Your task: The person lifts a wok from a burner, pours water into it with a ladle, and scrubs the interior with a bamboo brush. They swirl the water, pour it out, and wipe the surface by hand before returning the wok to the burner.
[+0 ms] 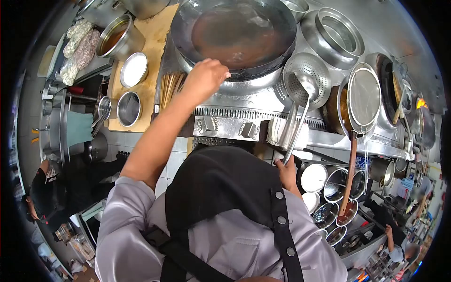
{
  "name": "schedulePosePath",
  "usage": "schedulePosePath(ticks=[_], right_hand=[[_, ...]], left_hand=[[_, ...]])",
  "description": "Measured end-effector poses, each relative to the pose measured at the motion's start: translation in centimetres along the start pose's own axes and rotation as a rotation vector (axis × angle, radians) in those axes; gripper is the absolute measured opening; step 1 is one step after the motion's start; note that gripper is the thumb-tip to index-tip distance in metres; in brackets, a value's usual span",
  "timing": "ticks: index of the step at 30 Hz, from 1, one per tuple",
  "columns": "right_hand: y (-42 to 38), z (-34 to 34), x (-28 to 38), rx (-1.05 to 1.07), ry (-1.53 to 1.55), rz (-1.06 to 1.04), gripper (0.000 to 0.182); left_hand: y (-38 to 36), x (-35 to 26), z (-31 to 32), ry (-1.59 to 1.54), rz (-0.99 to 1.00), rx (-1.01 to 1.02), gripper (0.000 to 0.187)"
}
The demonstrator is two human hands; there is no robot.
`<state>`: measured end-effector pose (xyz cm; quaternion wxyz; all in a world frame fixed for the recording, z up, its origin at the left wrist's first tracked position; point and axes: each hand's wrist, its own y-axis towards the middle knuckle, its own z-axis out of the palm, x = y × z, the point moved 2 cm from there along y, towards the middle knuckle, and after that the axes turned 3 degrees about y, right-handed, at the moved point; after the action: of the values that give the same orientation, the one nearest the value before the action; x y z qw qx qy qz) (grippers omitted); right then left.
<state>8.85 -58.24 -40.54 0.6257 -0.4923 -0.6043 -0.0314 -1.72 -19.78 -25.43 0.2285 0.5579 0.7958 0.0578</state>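
A large dark wok (235, 35) sits on the burner ahead of me, with a thin layer of brownish liquid in its bottom. My left hand (206, 77) is closed at its near rim, where the small ear handle is partly hidden by the fingers. At my right side, my right hand (286, 173) grips the end of a long-handled steel ladle (307, 86). The ladle's bowl lies over a round perforated skimmer (292, 63), whose own thick handle points back toward me. A folded white cloth (277, 131) is on the stove's front edge beneath the handles.
Steel pots (336, 37) stand right of the wok, with a fine-mesh strainer (364, 96) over another pot. Several seasoning containers (314, 177) sit low on my right. A wooden board (152, 28) at left holds metal cups (129, 109). Other people (61, 188) work at both sides.
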Motion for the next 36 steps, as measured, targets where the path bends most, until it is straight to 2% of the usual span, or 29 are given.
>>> schedulePosePath(ticks=[1, 2, 3, 5, 7, 9, 10, 11, 13, 15, 17, 19, 21, 22, 23, 25, 26, 28, 29, 30, 31, 32, 36], right_hand=[[0.2, 0.0, 0.0, 0.002, 0.006, -0.014, 0.036], [0.2, 0.0, 0.4, 0.015, 0.034, 0.003, 0.037], [0.3, 0.0, 0.6, 0.017, 0.033, 0.007, 0.037], [0.4, 0.1, 0.8, 0.057, 0.117, 0.051, 0.037], [0.4, 0.0, 0.8, 0.069, 0.132, 0.054, 0.036], [0.5, 0.0, 0.8, 0.081, 0.15, 0.057, 0.036], [0.5, 0.0, 0.8, 0.069, 0.129, 0.056, 0.036], [0.5, 0.0, 0.7, 0.055, 0.11, 0.056, 0.036], [0.4, 0.0, 0.5, 0.058, 0.124, 0.057, 0.036], [0.5, -0.2, 0.6, 0.059, 0.131, 0.055, 0.036], [0.3, -0.2, 0.7, 0.048, 0.051, 0.03, 0.036], [0.5, 0.0, 0.4, 0.046, 0.067, 0.025, 0.036], [0.6, 0.2, 0.7, 0.043, 0.085, 0.017, 0.036], [0.4, 0.1, 1.1, 0.049, 0.076, 0.053, 0.035], [0.3, 0.1, 1.4, 0.056, 0.066, 0.088, 0.035], [0.2, 0.1, 1.5, 0.055, 0.077, 0.096, 0.035], [0.2, 0.1, 1.5, 0.055, 0.098, 0.105, 0.034], [0.1, 0.2, 1.5, 0.05, 0.087, 0.09, 0.034], [0.1, 0.2, 1.5, 0.042, 0.078, 0.077, 0.033], [0.1, 0.3, 1.5, 0.042, 0.085, 0.08, 0.033], [0.0, 0.2, 1.6, 0.044, 0.081, 0.078, 0.033], [0.0, 0.0, 1.5, 0.046, 0.075, 0.076, 0.033], [0.2, 0.0, 0.6, 0.044, 0.1, 0.08, 0.033]], left_hand=[[0.7, 0.9, 0.1, -0.064, 0.012, 0.132, 0.017], [1.5, 1.5, -0.2, -0.217, -0.127, 0.319, 0.021], [2.4, 2.1, -0.5, -0.218, -0.131, 0.321, 0.021], [3.3, 3.1, -0.3, -0.462, -0.295, 0.732, 0.022], [2.9, 2.8, 0.1, -0.42, -0.29, 0.767, 0.02], [0.4, 1.7, 1.1, -0.082, 0.069, 0.135, 0.019], [-1.1, 1.2, 2.1, -0.052, 0.033, -0.056, 0.018], [-1.5, 0.5, 2.4, -0.05, 0.036, -0.052, 0.018], [-1.7, -0.9, 2.4, 0.162, 0.084, -0.303, 0.018], [-1.2, -2.1, 2.0, 0.215, 0.084, -0.31, 0.016], [-0.6, -2.9, 1.9, 0.249, 0.035, -0.122, 0.012], [1.0, -1.7, 2.2, 0.221, 0.039, -0.065, 0.019], [2.8, -0.6, 2.6, 0.065, -0.061, 0.293, 0.033], [3.5, -0.2, 2.5, -0.043, -0.114, 0.377, 0.043], [4.3, -0.6, 2.0, -0.047, -0.116, 0.373, 0.043], [4.9, -1.1, 1.7, -0.036, -0.266, 0.569, 0.042], [4.2, -1.1, 2.1, -0.037, -0.27, 0.567, 0.042], [1.6, -1.8, 3.1, 0.122, -0.1, 0.141, 0.028], [0.1, -1.8, 4.1, 0.125, -0.101, 0.145, 0.028], [-1.3, -2.0, 4.3, 0.106, -0.02, -0.106, 0.019], [-2.8, -2.0, 4.4, 0.082, 0.061, -0.354, 0.021], [-3.8, -2.3, 4.3, 0.062, 0.015, -0.268, 0.036], [-5.6, -2.2, 2.6, -0.093, -0.012, -0.314, 0.029]])
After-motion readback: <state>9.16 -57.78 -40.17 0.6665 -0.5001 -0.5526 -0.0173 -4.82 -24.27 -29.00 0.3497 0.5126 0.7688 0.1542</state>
